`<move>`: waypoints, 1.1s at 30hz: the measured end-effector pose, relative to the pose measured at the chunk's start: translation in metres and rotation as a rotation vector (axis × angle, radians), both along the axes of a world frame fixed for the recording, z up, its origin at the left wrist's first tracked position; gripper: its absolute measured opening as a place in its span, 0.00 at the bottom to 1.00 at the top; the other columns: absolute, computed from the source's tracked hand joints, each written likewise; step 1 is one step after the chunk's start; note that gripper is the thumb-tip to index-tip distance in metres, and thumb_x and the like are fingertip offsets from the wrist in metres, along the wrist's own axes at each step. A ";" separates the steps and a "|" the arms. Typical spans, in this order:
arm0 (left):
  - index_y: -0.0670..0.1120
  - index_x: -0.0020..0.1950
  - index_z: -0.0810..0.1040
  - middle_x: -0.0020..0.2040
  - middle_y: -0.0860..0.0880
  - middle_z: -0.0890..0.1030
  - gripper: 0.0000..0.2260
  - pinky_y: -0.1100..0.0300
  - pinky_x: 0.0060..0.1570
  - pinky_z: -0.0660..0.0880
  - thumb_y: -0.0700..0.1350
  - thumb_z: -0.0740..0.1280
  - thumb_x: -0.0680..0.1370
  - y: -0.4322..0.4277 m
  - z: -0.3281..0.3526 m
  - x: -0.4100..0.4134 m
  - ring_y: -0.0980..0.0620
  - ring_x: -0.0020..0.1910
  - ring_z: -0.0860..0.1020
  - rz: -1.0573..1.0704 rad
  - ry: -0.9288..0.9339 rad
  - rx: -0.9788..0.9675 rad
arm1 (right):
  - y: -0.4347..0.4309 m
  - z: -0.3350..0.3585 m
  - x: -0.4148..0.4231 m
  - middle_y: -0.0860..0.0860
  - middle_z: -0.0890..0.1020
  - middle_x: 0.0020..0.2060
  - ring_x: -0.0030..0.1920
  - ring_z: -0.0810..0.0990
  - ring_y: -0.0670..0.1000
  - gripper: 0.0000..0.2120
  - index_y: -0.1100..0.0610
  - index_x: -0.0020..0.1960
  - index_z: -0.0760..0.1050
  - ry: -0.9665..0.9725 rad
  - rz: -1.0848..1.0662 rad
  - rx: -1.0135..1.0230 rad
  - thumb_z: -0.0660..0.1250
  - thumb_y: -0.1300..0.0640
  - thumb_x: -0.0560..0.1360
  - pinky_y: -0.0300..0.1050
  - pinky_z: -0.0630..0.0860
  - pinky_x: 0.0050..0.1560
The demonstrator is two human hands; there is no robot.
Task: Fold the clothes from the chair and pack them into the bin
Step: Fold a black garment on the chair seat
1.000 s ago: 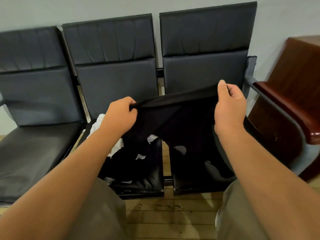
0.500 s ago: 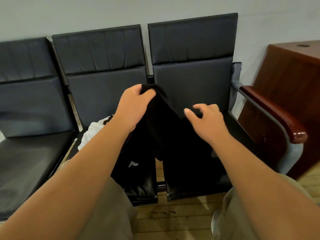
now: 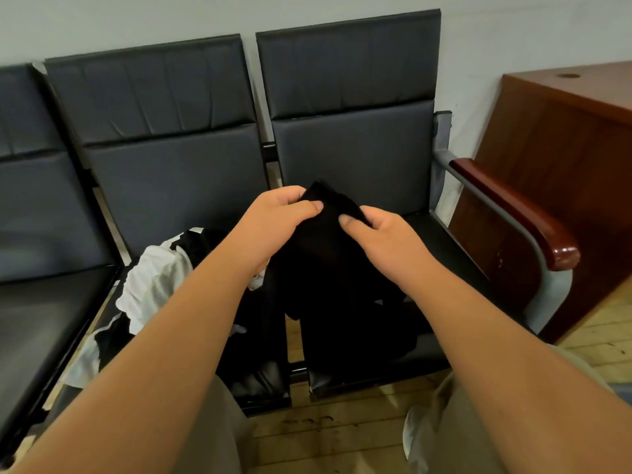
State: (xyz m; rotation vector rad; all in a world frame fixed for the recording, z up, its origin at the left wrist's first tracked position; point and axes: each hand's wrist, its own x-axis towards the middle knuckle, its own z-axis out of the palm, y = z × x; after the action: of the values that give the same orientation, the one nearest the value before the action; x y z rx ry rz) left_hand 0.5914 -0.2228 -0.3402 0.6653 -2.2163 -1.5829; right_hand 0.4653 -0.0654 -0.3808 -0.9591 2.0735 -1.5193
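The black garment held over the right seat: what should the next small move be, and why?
Probably lay the black garment flat on the right seat and smooth it for the next fold. The left hand and right hand pinch its top edge close together, so it hangs doubled, and its lower part lies bunched on the seat. No bin is in view.

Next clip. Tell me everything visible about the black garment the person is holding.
The black garment is plain, soft, matte cloth, no print visible. The left hand and right hand pinch its gathered top edge close together. From there it hangs in loose folds, its lower part resting on the rightmost chair seat. Its type cannot be told.
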 end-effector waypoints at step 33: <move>0.51 0.79 0.72 0.74 0.48 0.77 0.26 0.55 0.69 0.71 0.63 0.56 0.86 0.005 -0.191 -0.032 0.45 0.74 0.74 -0.171 -0.620 -0.340 | 0.044 -0.093 -0.072 0.54 0.60 0.85 0.84 0.59 0.56 0.35 0.59 0.85 0.58 0.122 0.019 0.735 0.58 0.39 0.87 0.47 0.57 0.80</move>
State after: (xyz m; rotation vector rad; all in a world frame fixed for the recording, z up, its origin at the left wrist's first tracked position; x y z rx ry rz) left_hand 0.5595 -0.2182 -0.5309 0.9793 -2.9661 -1.1106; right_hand 0.3929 -0.0210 -0.4736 -0.7754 2.4102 -0.5864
